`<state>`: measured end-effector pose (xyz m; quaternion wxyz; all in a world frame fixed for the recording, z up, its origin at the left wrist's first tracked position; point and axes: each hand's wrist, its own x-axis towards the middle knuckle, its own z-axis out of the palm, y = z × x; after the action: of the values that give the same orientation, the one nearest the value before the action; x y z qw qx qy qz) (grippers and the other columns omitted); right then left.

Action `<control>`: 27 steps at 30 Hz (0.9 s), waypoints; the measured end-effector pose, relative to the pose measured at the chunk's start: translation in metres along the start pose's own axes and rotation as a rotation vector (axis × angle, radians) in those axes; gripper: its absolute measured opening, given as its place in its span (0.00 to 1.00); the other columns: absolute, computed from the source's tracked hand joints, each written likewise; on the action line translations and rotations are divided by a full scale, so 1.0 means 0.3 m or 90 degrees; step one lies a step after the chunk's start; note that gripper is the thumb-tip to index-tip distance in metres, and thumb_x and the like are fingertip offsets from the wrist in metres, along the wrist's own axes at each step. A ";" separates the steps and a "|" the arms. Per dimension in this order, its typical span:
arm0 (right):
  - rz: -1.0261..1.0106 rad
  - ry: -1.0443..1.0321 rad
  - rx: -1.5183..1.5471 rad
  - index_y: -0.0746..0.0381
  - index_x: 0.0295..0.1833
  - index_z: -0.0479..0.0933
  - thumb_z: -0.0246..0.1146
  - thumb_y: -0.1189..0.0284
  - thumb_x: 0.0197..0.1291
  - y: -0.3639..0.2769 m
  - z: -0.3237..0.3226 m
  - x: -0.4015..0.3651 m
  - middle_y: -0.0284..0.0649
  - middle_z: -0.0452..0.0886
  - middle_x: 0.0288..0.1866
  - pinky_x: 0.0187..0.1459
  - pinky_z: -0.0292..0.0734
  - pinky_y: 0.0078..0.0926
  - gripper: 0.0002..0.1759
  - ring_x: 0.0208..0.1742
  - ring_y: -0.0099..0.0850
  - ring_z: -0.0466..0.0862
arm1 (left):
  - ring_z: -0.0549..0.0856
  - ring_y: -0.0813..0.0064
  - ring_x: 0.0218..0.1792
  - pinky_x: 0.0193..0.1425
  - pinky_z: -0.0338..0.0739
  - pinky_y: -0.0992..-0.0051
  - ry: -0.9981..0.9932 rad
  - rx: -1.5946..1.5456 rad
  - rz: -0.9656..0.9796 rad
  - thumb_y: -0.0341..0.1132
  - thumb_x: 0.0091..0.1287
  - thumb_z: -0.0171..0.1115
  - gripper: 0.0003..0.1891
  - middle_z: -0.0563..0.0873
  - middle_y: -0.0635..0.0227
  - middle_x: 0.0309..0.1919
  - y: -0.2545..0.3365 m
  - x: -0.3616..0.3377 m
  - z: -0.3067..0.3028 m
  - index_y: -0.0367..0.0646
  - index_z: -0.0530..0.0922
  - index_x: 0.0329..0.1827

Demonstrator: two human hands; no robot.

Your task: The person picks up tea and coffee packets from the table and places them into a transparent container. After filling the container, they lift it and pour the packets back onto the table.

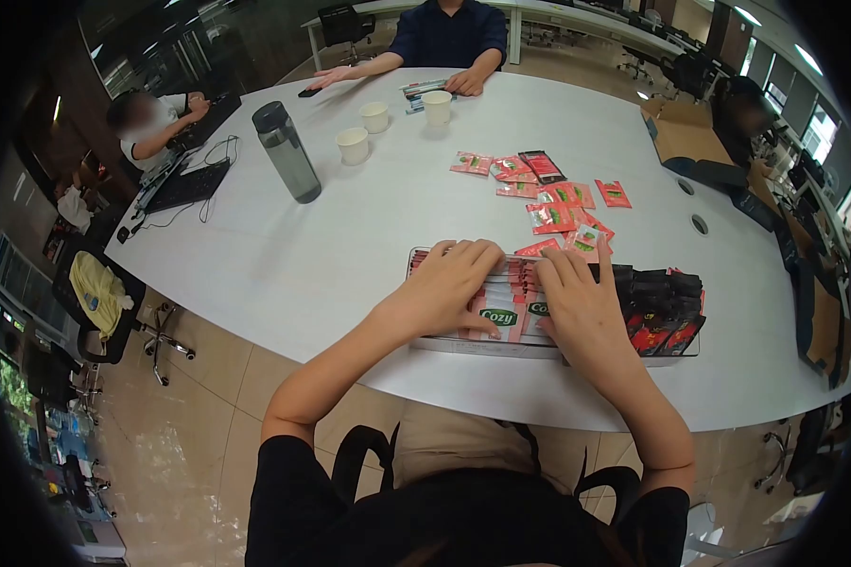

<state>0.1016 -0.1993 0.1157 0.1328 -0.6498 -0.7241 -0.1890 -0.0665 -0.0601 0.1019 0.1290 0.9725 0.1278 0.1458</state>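
A long clear-sided box (482, 349) stands at the table's near edge, packed with upright sachets. My left hand (452, 285) curls over the row of pink Cozy sachets (498, 318) in its left part, fingers behind and thumb in front. My right hand (584, 307) grips the same row further right, its index finger raised. Black and red sachets (660, 295) fill the box's right end. Just beyond the box lies a loose spread of red and pink sachets (550, 216), with one black sachet (542, 166) among them.
On the white table (369, 246) stand a grey bottle (288, 154) and several paper cups (353, 146). A laptop (187, 186) with cables lies at left. Across sits a person (447, 36), hands by some pens. Opened cardboard boxes (690, 132) line the right edge.
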 end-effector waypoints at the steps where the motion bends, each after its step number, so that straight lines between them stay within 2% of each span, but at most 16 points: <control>1: -0.003 -0.010 -0.003 0.64 0.51 0.71 0.63 0.78 0.50 0.001 0.010 0.004 0.46 0.76 0.53 0.75 0.46 0.60 0.20 0.61 0.40 0.74 | 0.77 0.59 0.56 0.63 0.67 0.61 0.015 0.025 0.006 0.46 0.44 0.80 0.38 0.75 0.64 0.54 0.001 0.007 0.019 0.43 0.67 0.54; 9: -0.016 -0.030 -0.062 0.66 0.55 0.72 0.66 0.77 0.48 0.001 0.067 0.014 0.48 0.76 0.57 0.75 0.46 0.60 0.25 0.61 0.41 0.75 | 0.77 0.59 0.56 0.62 0.68 0.61 0.051 0.095 0.029 0.46 0.47 0.78 0.37 0.75 0.62 0.54 -0.001 0.021 0.054 0.41 0.67 0.55; 12: -0.013 0.027 0.021 0.65 0.56 0.72 0.67 0.78 0.49 -0.016 -0.014 0.004 0.48 0.76 0.59 0.74 0.51 0.56 0.25 0.61 0.40 0.76 | 0.76 0.59 0.58 0.64 0.67 0.60 0.054 0.088 0.027 0.46 0.48 0.77 0.37 0.74 0.61 0.58 0.005 0.017 0.049 0.42 0.67 0.57; 15: 0.038 0.113 0.264 0.64 0.55 0.74 0.67 0.81 0.50 -0.021 -0.154 -0.032 0.47 0.79 0.57 0.72 0.57 0.52 0.23 0.60 0.40 0.78 | 0.76 0.59 0.59 0.65 0.66 0.60 0.060 0.069 0.032 0.47 0.49 0.76 0.37 0.73 0.61 0.62 0.003 0.014 0.045 0.43 0.67 0.58; 16: 0.038 0.191 0.320 0.62 0.52 0.77 0.68 0.83 0.48 -0.028 -0.216 -0.049 0.45 0.82 0.53 0.65 0.69 0.46 0.22 0.54 0.41 0.82 | 0.75 0.59 0.61 0.68 0.65 0.58 0.040 0.066 0.021 0.48 0.51 0.74 0.36 0.73 0.61 0.64 0.005 0.014 0.043 0.43 0.67 0.59; 18: 0.046 0.302 0.612 0.61 0.50 0.79 0.68 0.82 0.48 -0.038 -0.314 -0.134 0.43 0.83 0.53 0.56 0.77 0.41 0.20 0.48 0.42 0.84 | 0.74 0.60 0.64 0.72 0.62 0.56 0.056 0.077 0.027 0.48 0.55 0.72 0.33 0.73 0.61 0.64 0.010 0.011 0.038 0.43 0.68 0.58; 19: -0.007 0.422 0.795 0.61 0.45 0.80 0.70 0.82 0.46 -0.056 -0.339 -0.146 0.45 0.84 0.50 0.47 0.80 0.37 0.17 0.42 0.39 0.85 | 0.73 0.60 0.65 0.73 0.61 0.55 0.062 0.081 0.029 0.48 0.57 0.71 0.32 0.74 0.60 0.64 0.017 0.009 0.034 0.42 0.69 0.58; 20: -0.106 0.612 0.985 0.62 0.40 0.79 0.66 0.82 0.50 -0.107 -0.350 -0.148 0.47 0.84 0.45 0.45 0.80 0.38 0.11 0.40 0.37 0.85 | 0.73 0.59 0.66 0.74 0.60 0.53 0.081 0.044 0.044 0.47 0.58 0.70 0.30 0.74 0.60 0.64 0.032 0.010 0.021 0.42 0.69 0.59; 21: -0.175 0.625 1.019 0.60 0.39 0.79 0.65 0.81 0.53 -0.115 -0.394 -0.165 0.44 0.81 0.43 0.41 0.79 0.35 0.08 0.38 0.35 0.82 | 0.73 0.59 0.67 0.74 0.59 0.52 0.099 0.008 0.057 0.47 0.60 0.68 0.28 0.75 0.60 0.64 0.054 0.007 -0.004 0.42 0.70 0.59; 23: -0.328 0.501 1.053 0.56 0.45 0.80 0.63 0.74 0.59 -0.080 -0.476 -0.197 0.37 0.74 0.49 0.43 0.78 0.35 0.08 0.44 0.34 0.78 | 0.72 0.58 0.69 0.75 0.58 0.50 0.134 -0.133 0.105 0.44 0.64 0.64 0.27 0.75 0.59 0.66 0.115 -0.015 -0.068 0.41 0.70 0.62; 25: -0.481 0.227 1.032 0.53 0.58 0.81 0.63 0.64 0.66 0.012 -0.527 -0.214 0.31 0.69 0.67 0.55 0.79 0.41 0.16 0.61 0.36 0.74 | 0.71 0.58 0.70 0.74 0.57 0.49 0.168 -0.345 0.170 0.41 0.69 0.60 0.26 0.74 0.57 0.68 0.196 -0.070 -0.139 0.38 0.70 0.67; 27: -0.482 0.310 1.081 0.54 0.53 0.83 0.62 0.65 0.67 -0.019 -0.510 -0.220 0.33 0.72 0.63 0.50 0.80 0.39 0.13 0.58 0.36 0.76 | 0.71 0.53 0.70 0.73 0.59 0.46 0.248 -0.617 0.278 0.42 0.74 0.51 0.26 0.74 0.60 0.69 0.282 -0.141 -0.154 0.35 0.68 0.69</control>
<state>0.0957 -0.3268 0.2229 0.6359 -0.0032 -0.7341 0.2383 -0.1026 -0.1413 0.1584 0.5015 0.7613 -0.1367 0.3878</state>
